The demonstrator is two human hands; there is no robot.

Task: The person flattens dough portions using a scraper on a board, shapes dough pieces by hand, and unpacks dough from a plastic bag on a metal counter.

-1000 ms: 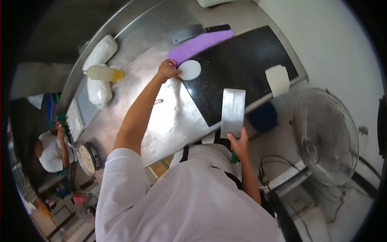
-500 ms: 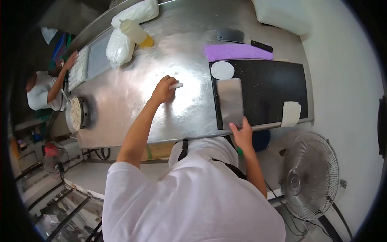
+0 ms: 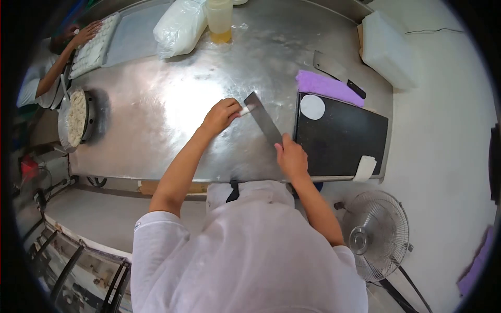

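Observation:
My left hand (image 3: 222, 116) is closed around a short roll of white dough (image 3: 246, 110), whose end sticks out to the right above the steel table (image 3: 135, 148). In my right hand (image 3: 292, 159) is a cleaver (image 3: 265, 121), its broad blade slanting up and left. The blade's far end is right at the dough's tip; whether they touch I cannot tell. To the right of that hand lies a black board (image 3: 347, 138) with a thin white round (image 3: 312, 107) on its far left corner.
Beyond the board lie a purple towel (image 3: 330, 87) and a second cleaver (image 3: 330, 65). A folded white cloth (image 3: 365, 168) sits at its near edge. A squeeze bottle (image 3: 219, 18) and plastic bag (image 3: 180, 31) stand far back. At left are a bowl (image 3: 78, 117) and a co-worker's hand (image 3: 86, 34).
The cleaver was flat on the board's left side under my right hand; now it is lifted leftward, beside the dough. My left hand still grips the dough. The whole view has turned.

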